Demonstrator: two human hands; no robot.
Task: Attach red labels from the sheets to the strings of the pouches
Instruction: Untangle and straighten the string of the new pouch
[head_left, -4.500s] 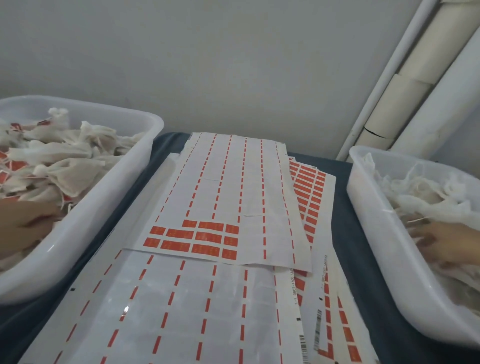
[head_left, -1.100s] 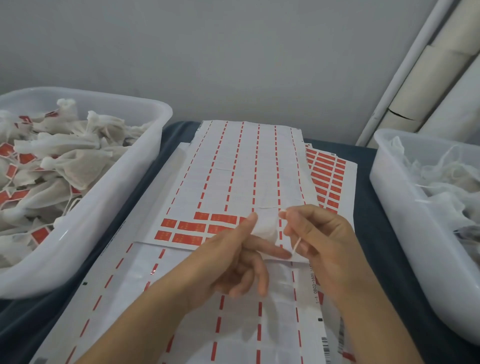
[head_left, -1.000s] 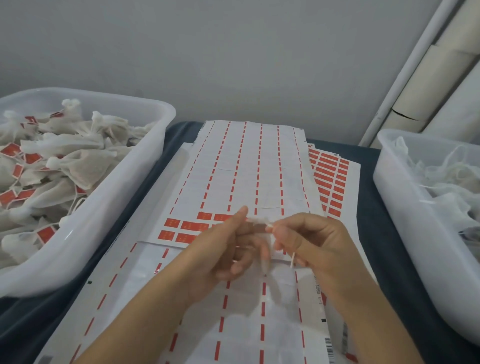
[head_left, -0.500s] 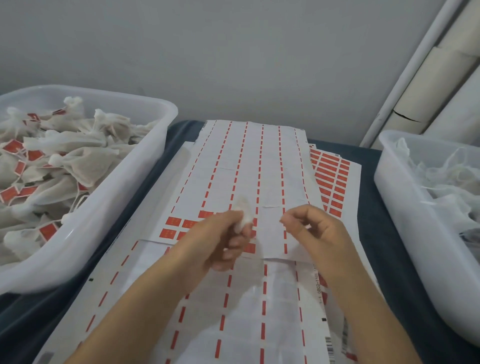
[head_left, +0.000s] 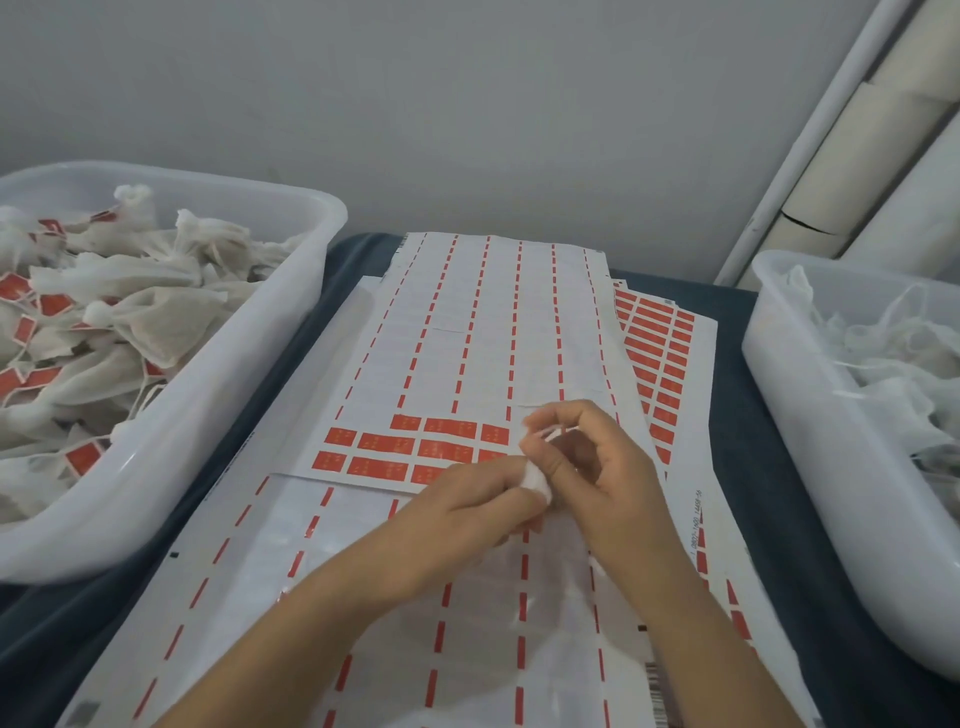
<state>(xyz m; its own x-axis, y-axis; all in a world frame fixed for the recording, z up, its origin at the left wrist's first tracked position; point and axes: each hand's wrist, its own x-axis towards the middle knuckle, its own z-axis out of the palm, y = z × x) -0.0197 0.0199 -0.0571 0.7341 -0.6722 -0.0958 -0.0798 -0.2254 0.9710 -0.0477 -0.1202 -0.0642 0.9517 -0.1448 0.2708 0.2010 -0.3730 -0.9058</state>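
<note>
My left hand (head_left: 467, 512) grips a small white pouch (head_left: 536, 480) over the middle of the label sheets. My right hand (head_left: 597, 462) is right beside it, its fingertips pinching the pouch's thin white string (head_left: 545, 431). Both hands hover above the top label sheet (head_left: 467, 338), whose remaining red labels (head_left: 410, 449) sit in short rows just left of my hands. Most of that sheet is stripped bare, with only thin red dashes left.
A white tub (head_left: 218, 415) on the left holds several pouches with red labels attached. A white tub (head_left: 831, 467) on the right holds unlabelled pouches. More label sheets (head_left: 660, 338) lie beneath and to the right, on a dark blue cloth (head_left: 732, 415). Pale pipes (head_left: 841, 130) stand at back right.
My hands left the tubs and met over the sheets with a pouch. In the last half second they came together again, the right hand taking the string beside the left.
</note>
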